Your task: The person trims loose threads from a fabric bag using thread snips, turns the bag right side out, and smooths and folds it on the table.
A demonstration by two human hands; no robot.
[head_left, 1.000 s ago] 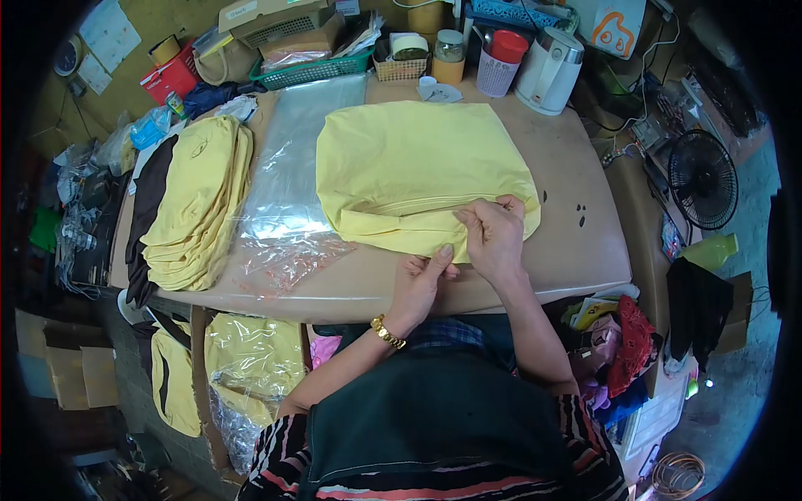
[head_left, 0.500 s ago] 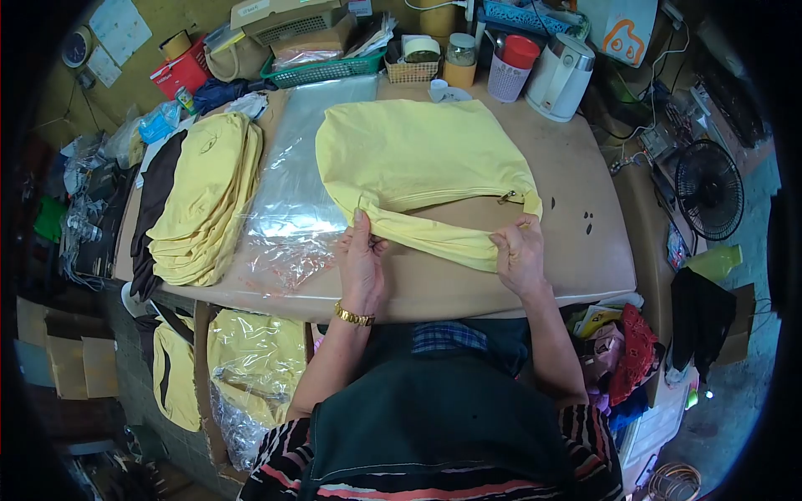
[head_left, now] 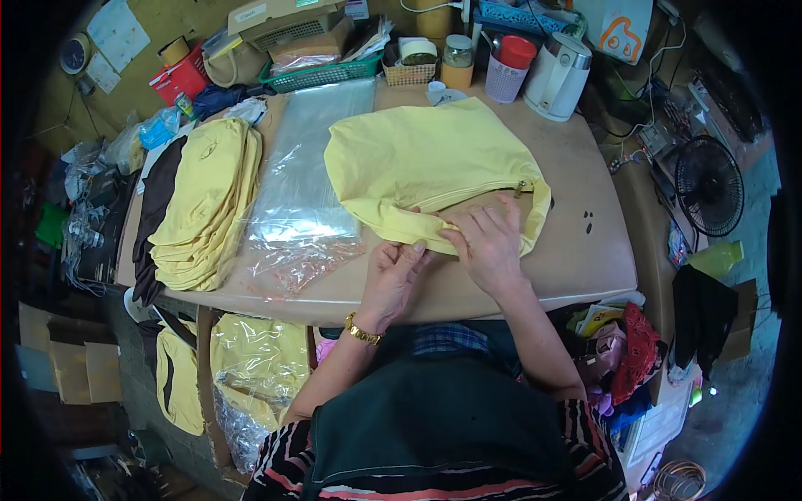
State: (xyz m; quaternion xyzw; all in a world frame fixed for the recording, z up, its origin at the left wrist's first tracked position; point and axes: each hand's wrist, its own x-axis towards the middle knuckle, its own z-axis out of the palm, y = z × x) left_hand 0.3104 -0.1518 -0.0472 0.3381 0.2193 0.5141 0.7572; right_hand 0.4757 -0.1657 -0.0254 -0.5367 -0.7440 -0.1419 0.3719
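A yellow cloth bag (head_left: 426,150) lies flat on the table in front of me, its zipper running along the side nearest me and its strap looped toward my body. My left hand (head_left: 396,280), with a gold watch on the wrist, pinches the strap from below near its middle. Just to the right, my right hand (head_left: 484,242) has its fingers closed on the same strap from above. The zipper's metal pull (head_left: 522,189) shows at the bag's right end. Beside the bag on the left lies a stack of clear plastic sleeves (head_left: 309,167).
A pile of folded yellow bags (head_left: 205,200) lies at the table's left, with dark cloth beside it. Along the back stand a green basket (head_left: 326,73), a jar (head_left: 457,63), a red-lidded container (head_left: 511,71) and a white kettle (head_left: 558,79). A fan (head_left: 708,188) is at right.
Both hands have come closer together on the strap; the right moved left from the bag's right end, the left slid right. The strap is drawn in nearer the bag, which has turned slightly.
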